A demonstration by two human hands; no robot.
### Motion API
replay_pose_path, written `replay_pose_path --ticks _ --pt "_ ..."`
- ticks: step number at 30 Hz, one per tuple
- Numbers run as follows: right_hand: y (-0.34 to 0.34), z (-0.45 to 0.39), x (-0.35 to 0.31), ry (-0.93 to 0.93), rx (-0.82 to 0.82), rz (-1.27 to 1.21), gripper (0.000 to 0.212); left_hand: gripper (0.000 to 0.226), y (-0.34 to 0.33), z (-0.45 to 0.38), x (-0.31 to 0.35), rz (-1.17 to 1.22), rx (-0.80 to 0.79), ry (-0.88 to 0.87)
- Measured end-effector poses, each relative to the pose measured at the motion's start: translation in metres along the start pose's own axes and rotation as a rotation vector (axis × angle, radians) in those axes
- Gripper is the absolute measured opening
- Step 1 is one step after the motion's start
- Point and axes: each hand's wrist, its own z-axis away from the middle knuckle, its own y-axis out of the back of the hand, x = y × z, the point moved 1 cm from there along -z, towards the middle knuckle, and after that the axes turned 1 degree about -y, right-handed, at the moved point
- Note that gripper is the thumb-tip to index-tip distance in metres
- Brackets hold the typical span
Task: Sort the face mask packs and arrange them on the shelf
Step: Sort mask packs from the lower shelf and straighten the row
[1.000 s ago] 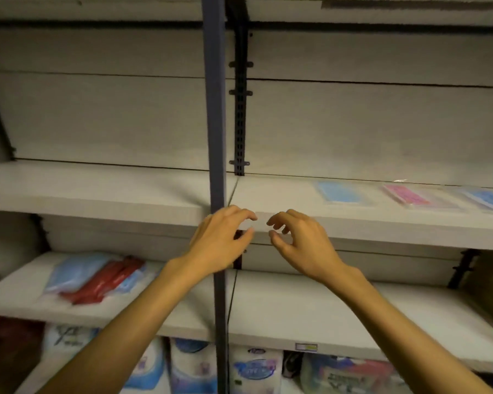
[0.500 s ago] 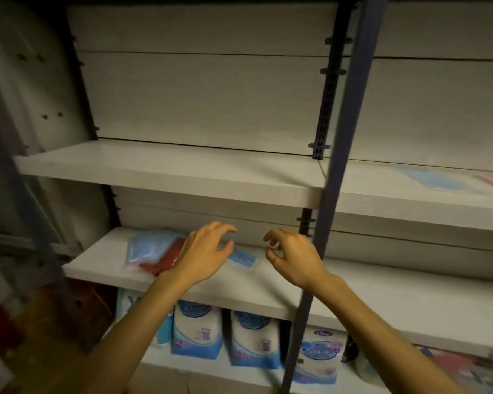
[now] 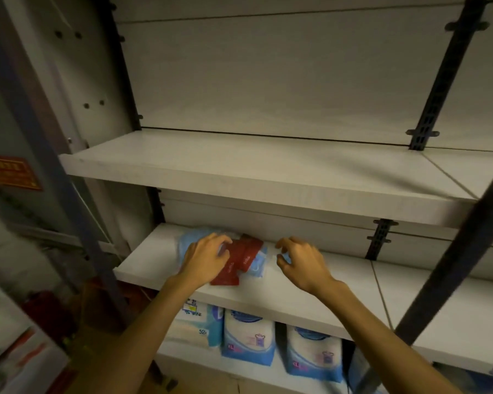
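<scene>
Nearest the camera, two bare forearms reach up toward the middle shelf (image 3: pixel 296 291), a pale board whose front edge runs from lower left toward the right. Below that front edge, on the bottom shelf, stand blue-and-white soft packs (image 3: pixel 249 335) side by side. The left hand (image 3: pixel 204 261) lies over the left part of a small heap near the shelf's left end, fingers bent and spread, thumb against the red mask packs (image 3: pixel 241 261); whether it actually grips them or only rests on them is hard to tell through the blur. The red packs lie on top of the blue mask packs (image 3: pixel 188 240), which spread out under them toward the back left corner and also show at the right of the red ones. The right hand (image 3: pixel 302 261) hovers just right of the heap, fingers loosely curled, holding nothing that can be made out. Farther back and higher is the upper shelf (image 3: pixel 239 177). A dark upright post (image 3: pixel 464 251) crosses the right side.
</scene>
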Motion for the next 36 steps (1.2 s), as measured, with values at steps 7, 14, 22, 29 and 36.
replay_pose_path --ticks 7,14,22,29,36 --pt "-0.058 -0.038 -0.020 -0.114 -0.107 -0.006 0.028 0.025 -0.019 -0.018 -0.085 0.005 -0.100 0.142" --pt "-0.115 -0.066 -0.034 -0.323 -0.187 -0.133 0.017 0.026 -0.047 -0.035 -0.141 -0.017 -0.212 0.241" --pt "-0.186 -0.089 -0.047 -0.662 -0.274 -0.216 0.023 0.021 -0.065 -0.052 -0.204 0.012 -0.301 0.275" --pt "-0.230 -0.102 -0.050 -0.833 -0.246 -0.240 0.054 0.041 -0.083 -0.065 -0.255 0.071 -0.278 0.559" --pt "-0.246 -0.111 -0.057 -0.949 -0.222 -0.257 0.058 0.047 -0.098 -0.086 -0.285 0.364 -0.273 0.861"
